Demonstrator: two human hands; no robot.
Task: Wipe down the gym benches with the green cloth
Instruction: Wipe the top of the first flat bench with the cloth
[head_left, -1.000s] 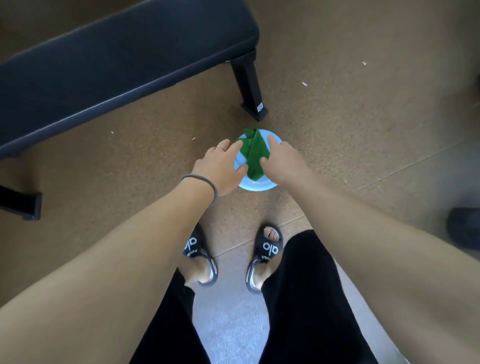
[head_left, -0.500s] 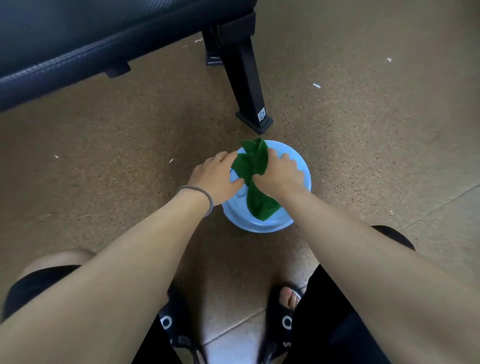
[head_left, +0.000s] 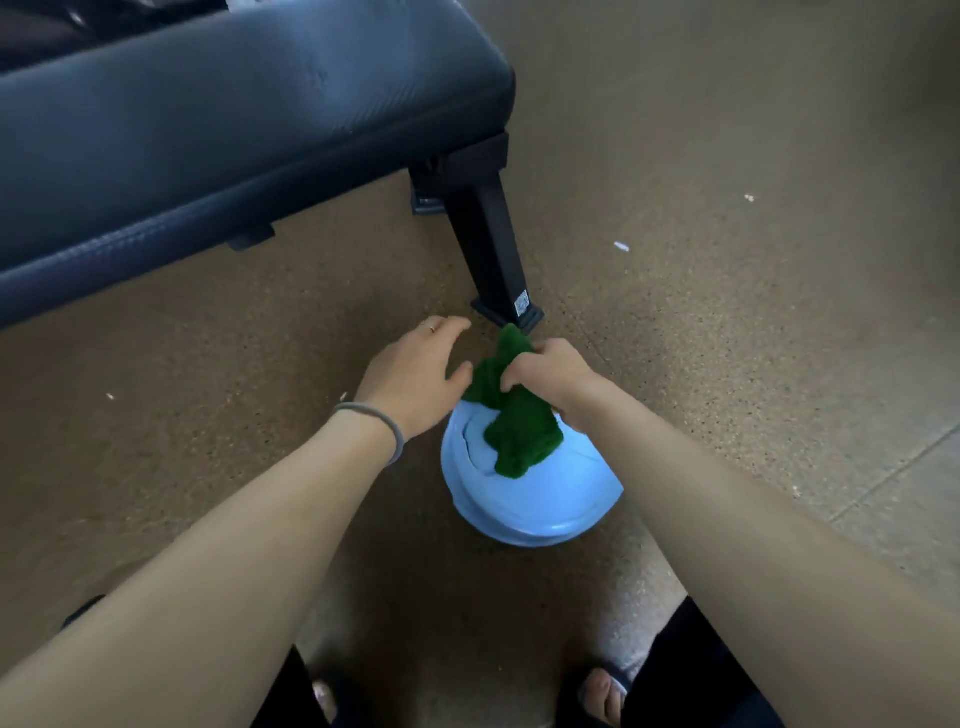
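Looking down at two bare arms reaching over a brown speckled floor (head_left: 727, 338). One right hand (head_left: 550, 375) has its grip clenched around one green cloth (head_left: 514, 421), which hangs bunched over one light blue basin (head_left: 535, 499). One left hand (head_left: 410, 371), just left of the cloth, is released, fingers spread. One dark padded gym bench (head_left: 208, 119) stands far left, its black leg (head_left: 493, 254) near the basin.

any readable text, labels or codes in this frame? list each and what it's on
Nothing can be read.
Small white sticker near the foot of the bench leg: looks like a code square, too small and blurred to read.
Green cloth, blue basin, bench pad: no print visible.
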